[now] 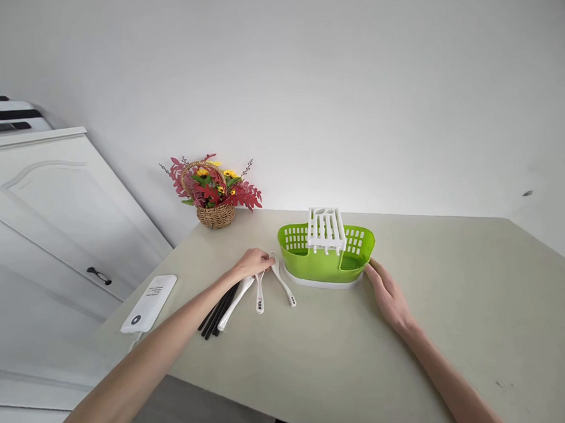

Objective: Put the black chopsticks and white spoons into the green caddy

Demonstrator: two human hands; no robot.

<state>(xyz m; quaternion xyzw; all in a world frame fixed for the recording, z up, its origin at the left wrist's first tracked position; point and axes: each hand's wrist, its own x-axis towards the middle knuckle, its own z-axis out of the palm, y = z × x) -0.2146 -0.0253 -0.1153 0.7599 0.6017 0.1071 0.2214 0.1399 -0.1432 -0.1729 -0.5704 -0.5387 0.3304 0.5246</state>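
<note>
A green cutlery basket [314,268] with slotted side walls stands on a white base tray [324,284]. Across its middle sits a white slotted rack [327,229]. My right hand [388,294] holds the basket by its right end, fingers against the wall. Left of the basket, my left hand [254,263] has its fingers pinched at the bowl end of a white spoon [284,283]. Beneath that hand lie another short white spoon [259,295], a longer white utensil [234,307] with its far end hidden, and several black chopsticks [219,312].
A wicker basket [216,216] of artificial flowers stands against the wall at the back left. A white power bank [149,304] with a cable lies at the table's left edge. White cabinets [51,236] rise beyond that edge.
</note>
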